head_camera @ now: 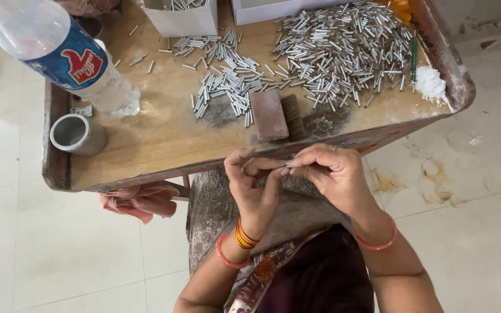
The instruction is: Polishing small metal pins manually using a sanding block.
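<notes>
My left hand (253,185) and my right hand (329,171) meet just in front of the wooden table's (163,139) near edge, over my lap. Their fingertips pinch a thin silver tube (279,168) between them, mostly hidden by the fingers. On the table beyond lie a large heap of small silver metal tubes (343,52) at the right and a smaller scatter of tubes (227,81) in the middle. A reddish-brown rectangular block (268,114) rests near the front edge, just beyond my hands.
A clear plastic bottle with a blue label (59,52) lies at the table's left. A small metal cup (76,134) stands near the front left corner. White boxes (184,20) sit at the back. White powder (430,82) is piled at the right rim. A pink cloth (140,200) hangs under the table.
</notes>
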